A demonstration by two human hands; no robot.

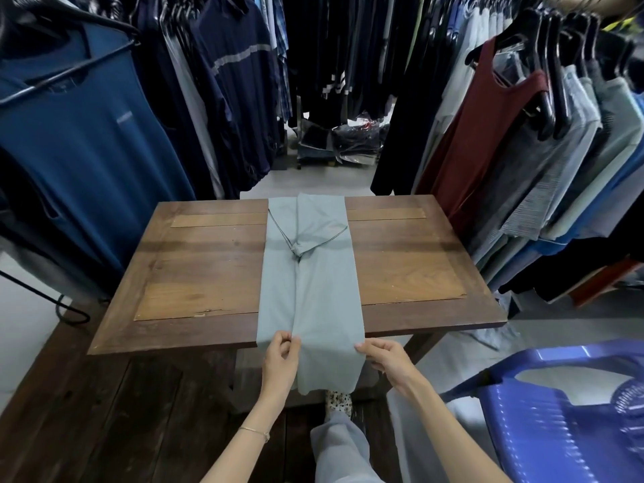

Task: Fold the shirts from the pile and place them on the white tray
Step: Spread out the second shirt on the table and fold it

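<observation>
Dim, even indoor light; soft shadows; wide-angle bending at edges; blue chair [571, 413] blurred.

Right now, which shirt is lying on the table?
The pale grey-green shirt, folded into a strip along the wooden table, with the left hand and right hand pinching its near end. The rest hang around it.
</observation>
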